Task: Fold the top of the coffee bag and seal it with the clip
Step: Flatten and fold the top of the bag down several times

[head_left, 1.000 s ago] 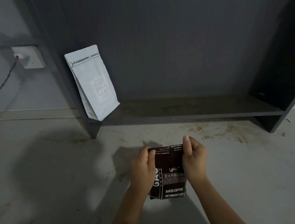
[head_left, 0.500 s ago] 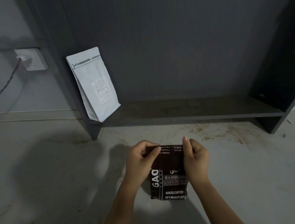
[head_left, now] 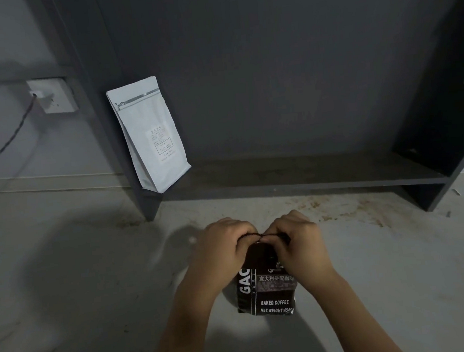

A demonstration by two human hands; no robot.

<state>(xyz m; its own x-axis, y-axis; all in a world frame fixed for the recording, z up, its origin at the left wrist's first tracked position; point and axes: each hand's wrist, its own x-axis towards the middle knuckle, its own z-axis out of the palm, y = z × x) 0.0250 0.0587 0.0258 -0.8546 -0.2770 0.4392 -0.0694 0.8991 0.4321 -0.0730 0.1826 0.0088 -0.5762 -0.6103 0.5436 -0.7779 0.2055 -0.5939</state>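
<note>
A dark brown coffee bag (head_left: 266, 290) with white lettering stands upright on the pale floor in front of me. My left hand (head_left: 223, 246) and my right hand (head_left: 298, 245) both grip its top edge, knuckles close together, with the top bent over between the fingers. The bag's upper part is hidden under my hands. No clip is visible.
A white coffee bag (head_left: 148, 135) leans upright at the left end of a dark low shelf (head_left: 309, 180). A wall socket (head_left: 52, 96) with a cable sits at the left. Brown stains mark the floor (head_left: 340, 208) before the shelf.
My hands have closed in toward each other over the bag's top and bent it down; earlier they held the top edge spread flat at its two corners.
</note>
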